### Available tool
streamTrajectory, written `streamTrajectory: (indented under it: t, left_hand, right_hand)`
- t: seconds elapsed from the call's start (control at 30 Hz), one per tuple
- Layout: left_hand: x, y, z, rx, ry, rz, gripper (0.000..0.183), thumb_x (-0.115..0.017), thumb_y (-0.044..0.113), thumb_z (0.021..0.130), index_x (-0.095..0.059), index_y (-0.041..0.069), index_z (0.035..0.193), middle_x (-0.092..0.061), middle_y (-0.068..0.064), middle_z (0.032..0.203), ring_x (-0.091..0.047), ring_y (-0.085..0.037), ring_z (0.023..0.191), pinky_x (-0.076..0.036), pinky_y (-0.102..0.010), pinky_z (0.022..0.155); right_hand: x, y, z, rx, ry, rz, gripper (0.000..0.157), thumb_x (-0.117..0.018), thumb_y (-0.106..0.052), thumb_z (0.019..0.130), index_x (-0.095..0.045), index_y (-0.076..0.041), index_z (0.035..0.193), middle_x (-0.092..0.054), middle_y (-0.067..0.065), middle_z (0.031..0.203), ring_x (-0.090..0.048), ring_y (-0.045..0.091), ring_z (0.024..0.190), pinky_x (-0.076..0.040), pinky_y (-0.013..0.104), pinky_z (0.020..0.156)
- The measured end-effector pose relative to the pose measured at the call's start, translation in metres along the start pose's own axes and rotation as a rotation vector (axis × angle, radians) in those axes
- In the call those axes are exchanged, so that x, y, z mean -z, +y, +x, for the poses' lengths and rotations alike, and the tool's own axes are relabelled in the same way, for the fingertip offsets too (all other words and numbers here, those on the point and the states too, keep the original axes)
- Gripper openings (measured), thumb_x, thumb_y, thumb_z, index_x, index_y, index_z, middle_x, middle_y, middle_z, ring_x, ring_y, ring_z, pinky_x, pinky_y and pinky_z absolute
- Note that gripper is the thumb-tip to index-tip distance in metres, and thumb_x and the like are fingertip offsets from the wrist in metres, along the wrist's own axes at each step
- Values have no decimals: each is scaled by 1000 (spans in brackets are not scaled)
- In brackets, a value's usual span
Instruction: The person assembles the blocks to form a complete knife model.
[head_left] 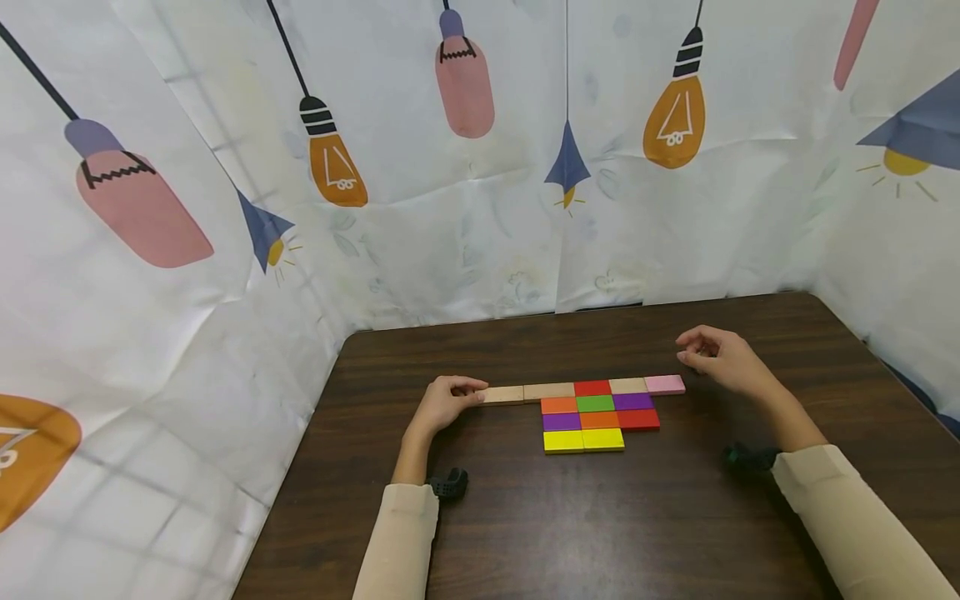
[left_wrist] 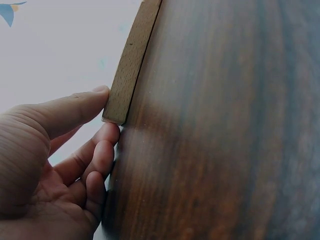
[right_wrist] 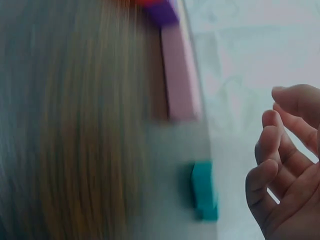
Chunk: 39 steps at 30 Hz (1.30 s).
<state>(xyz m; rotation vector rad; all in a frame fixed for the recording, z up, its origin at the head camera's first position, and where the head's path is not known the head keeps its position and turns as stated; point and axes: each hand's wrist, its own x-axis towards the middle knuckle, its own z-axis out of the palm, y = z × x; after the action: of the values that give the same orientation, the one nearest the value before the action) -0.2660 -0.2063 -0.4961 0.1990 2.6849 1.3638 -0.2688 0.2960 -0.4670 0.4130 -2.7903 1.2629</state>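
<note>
In the head view, my left hand (head_left: 441, 403) is at the left end of a long row of flat blocks, touching a plain wooden block (head_left: 502, 395). In the left wrist view, its thumb and a fingertip pinch the end of that wooden block (left_wrist: 131, 65). My right hand (head_left: 723, 358) hovers beyond the row's right end, near a pink block (head_left: 665, 384), fingers loosely curled around nothing. A teal block (right_wrist: 203, 190) lies apart from the pink one, beside the right hand (right_wrist: 287, 160); in the head view that hand mostly hides it.
Three shorter rows adjoin the long row's front, including a green block (head_left: 596, 403), a purple block (head_left: 561, 422) and a yellow block (head_left: 563, 442). All lie on a dark wooden table (head_left: 585, 525). A patterned white curtain (head_left: 480, 242) hangs behind the table's far edge.
</note>
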Motion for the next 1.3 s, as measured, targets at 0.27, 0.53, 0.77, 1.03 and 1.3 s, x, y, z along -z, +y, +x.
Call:
streamTrajectory:
  t: [0.27, 0.53, 0.77, 1.03, 1.3]
  left_hand:
    - [1, 2, 0, -5, 5, -3, 17, -77, 24, 93, -81, 25, 109, -69, 0, 92, -57, -18, 77, -49, -32, 70]
    - [1, 2, 1, -13, 6, -5, 17, -77, 24, 93, -81, 25, 109, -69, -1, 92, -58, -18, 78, -49, -32, 70]
    - [0, 0, 1, -8, 0, -8, 17, -77, 25, 93, -81, 25, 109, -69, 0, 92, -57, -18, 77, -49, -32, 70]
    - [0, 0, 0, -6, 2, -13, 16, -77, 24, 93, -82, 25, 109, -69, 0, 92, -57, -18, 77, -49, -32, 70]
    - [0, 0, 0, -6, 3, -13, 17, -77, 24, 93, -81, 25, 109, -68, -1, 92, -57, -18, 76, -48, -32, 69]
  right_hand:
    - [22, 35, 1, -109, -53, 105, 44, -61, -31, 105, -58, 1, 136, -64, 15, 91, -57, 23, 70, -49, 32, 61]
    - [29, 51, 2, -173, -120, 72, 48, -60, -32, 105, -57, 1, 140, -63, 11, 88, -55, 19, 68, -49, 31, 60]
    - [32, 56, 1, -205, -172, 55, 49, -60, -30, 105, -54, 1, 143, -64, 13, 97, -56, 16, 71, -49, 30, 62]
    - [33, 58, 5, -190, -236, 0, 48, -62, -24, 104, -54, -1, 145, -62, 9, 96, -51, 15, 70, -46, 30, 60]
    - [32, 59, 7, -181, -251, -6, 43, -67, -21, 100, -59, -3, 139, -58, 4, 91, -46, 13, 62, -41, 29, 56]
